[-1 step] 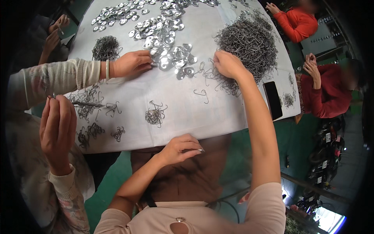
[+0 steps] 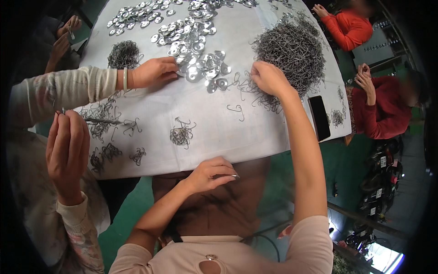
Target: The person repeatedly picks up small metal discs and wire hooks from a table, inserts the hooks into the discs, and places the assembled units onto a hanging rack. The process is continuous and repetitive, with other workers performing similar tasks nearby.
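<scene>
My left hand (image 2: 211,176) is at the table's near edge, its thumb and fingers closed on a small silver metal piece (image 2: 235,176). Only the bright rim of that piece shows; it resembles the discs on the table. Out over the white table my right hand (image 2: 269,78) touches the near-left side of a big pile of bent wire hooks (image 2: 292,57). Its fingers are curled together; whatever they hold, if anything, is hidden. Just left of it lie several loose wire hooks (image 2: 244,84). Shiny domed discs (image 2: 194,43) with centre holes spread across the table's far middle.
A co-worker's hand (image 2: 155,73) reaches to the discs from the left; their other hand (image 2: 68,150) pinches thin wire. Small hook clumps (image 2: 182,135) lie on the white cloth (image 2: 219,146). A black phone (image 2: 319,118) rests at the right edge. Other people sit around the table.
My right hand has shifted very slightly toward me. The co-worker's sleeve at the left has moved a touch. My left hand has stayed where it was.
</scene>
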Demonstrator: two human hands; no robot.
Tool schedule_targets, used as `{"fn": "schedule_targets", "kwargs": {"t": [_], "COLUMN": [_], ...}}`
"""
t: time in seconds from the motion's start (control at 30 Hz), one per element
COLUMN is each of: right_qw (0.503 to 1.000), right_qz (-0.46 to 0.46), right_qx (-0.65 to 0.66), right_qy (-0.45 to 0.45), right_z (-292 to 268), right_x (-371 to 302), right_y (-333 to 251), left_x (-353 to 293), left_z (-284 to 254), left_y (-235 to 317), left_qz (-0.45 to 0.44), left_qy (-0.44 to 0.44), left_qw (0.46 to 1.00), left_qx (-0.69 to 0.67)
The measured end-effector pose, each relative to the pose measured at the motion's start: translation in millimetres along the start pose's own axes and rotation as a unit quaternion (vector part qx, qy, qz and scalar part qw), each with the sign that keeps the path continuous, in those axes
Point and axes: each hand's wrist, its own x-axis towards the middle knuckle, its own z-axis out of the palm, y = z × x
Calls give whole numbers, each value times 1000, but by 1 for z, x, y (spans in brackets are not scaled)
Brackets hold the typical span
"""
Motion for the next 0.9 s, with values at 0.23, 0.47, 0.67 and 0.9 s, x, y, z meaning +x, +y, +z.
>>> {"fn": "schedule_targets", "kwargs": {"t": [0.23, 0.47, 0.67, 0.9], "right_qw": [993, 996, 998, 998], "right_qz": [59, 28, 38, -35], "right_qx": [93, 82, 53, -31], "right_qy": [30, 21, 15, -52], "right_z": [1, 13, 15, 22], "right_x": [-34, -32, 4, 8], "right_y": [4, 9, -2, -1], "left_x": [6, 5, 5, 4], "left_z": [-5, -2, -1, 0], "left_y": [0, -2, 0, -2], "left_qz": [-5, 13, 8, 13], "left_qy": [-20, -6, 3, 7], "left_qw": [1000, 1000, 1000, 999], "left_qx": [-1, 13, 20, 34]}}
